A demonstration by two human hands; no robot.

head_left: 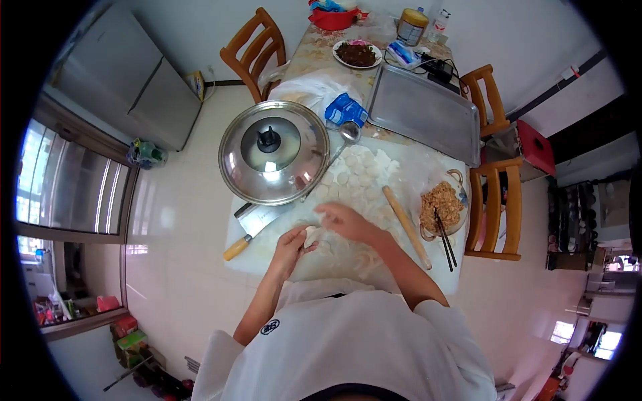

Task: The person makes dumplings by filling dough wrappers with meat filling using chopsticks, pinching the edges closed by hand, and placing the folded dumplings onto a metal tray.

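My left hand (289,250) is closed on a small pale piece of dough (310,231) near the front of the floured white board (267,257). Just to the right and slightly above it is my right hand (342,221), fingers stretched out toward the left and a little blurred; I see nothing in it. Beyond the hands lie several round dough pieces (352,175) dusted with flour. To the right of them rests a wooden rolling pin (407,227). A bowl of chopped filling (441,204) stands farther right, with dark chopsticks (444,239) leaning in it.
A large pot lid with glass centre (294,172) covers the board's left side. Beside it lie a wooden-handled cleaver (257,219) and a metal ladle (349,134). Behind are a metal tray (424,110), a blue packet (346,109) and a plate of dark food (357,55). Chairs flank the table.
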